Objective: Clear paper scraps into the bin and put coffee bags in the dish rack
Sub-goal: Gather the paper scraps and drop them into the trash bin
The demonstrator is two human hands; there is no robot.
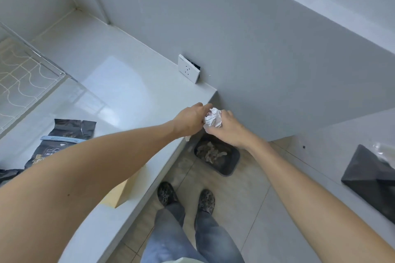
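A crumpled white paper scrap (213,118) is held between my left hand (190,120) and my right hand (229,128), both closed on it past the counter's right end. Directly below stands a dark bin (230,166) on the floor, with crumpled paper inside. A black coffee bag (64,134) with a light blue clip lies on the white counter (119,83) at the left, behind my left forearm. The edge of another dark bag (8,174) shows at the far left.
A white wall socket (189,68) sits on the grey wall above the counter's end. A wire dish rack (19,74) is at the far left. A black folded object (369,177) lies on a ledge at right. My feet stand on the tiled floor.
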